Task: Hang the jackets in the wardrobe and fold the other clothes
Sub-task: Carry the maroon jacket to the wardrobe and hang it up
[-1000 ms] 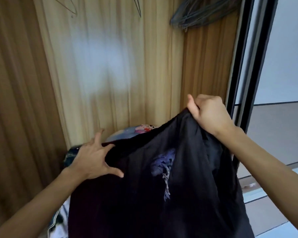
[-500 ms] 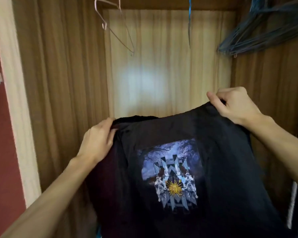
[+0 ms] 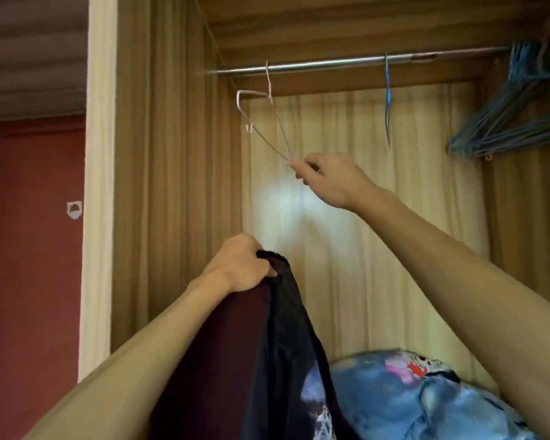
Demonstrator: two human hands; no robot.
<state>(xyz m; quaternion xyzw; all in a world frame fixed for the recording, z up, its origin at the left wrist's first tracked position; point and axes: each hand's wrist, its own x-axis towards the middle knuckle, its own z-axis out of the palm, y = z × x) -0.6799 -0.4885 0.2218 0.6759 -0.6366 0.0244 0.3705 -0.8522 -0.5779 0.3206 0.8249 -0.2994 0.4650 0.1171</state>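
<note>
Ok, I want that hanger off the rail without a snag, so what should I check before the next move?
1. Right hand has the pink wire hanger: ok, it pinches the lower end.
2. Hanger hook free of the rail: not ok, it hangs on it.
3. Pink hanger apart from the single blue hanger: ok.
4. Left hand holds the black garment: ok, it grips the top edge.
5. Garment's neck opening ready for the hanger: cannot tell, the cloth hangs bunched.
</note>
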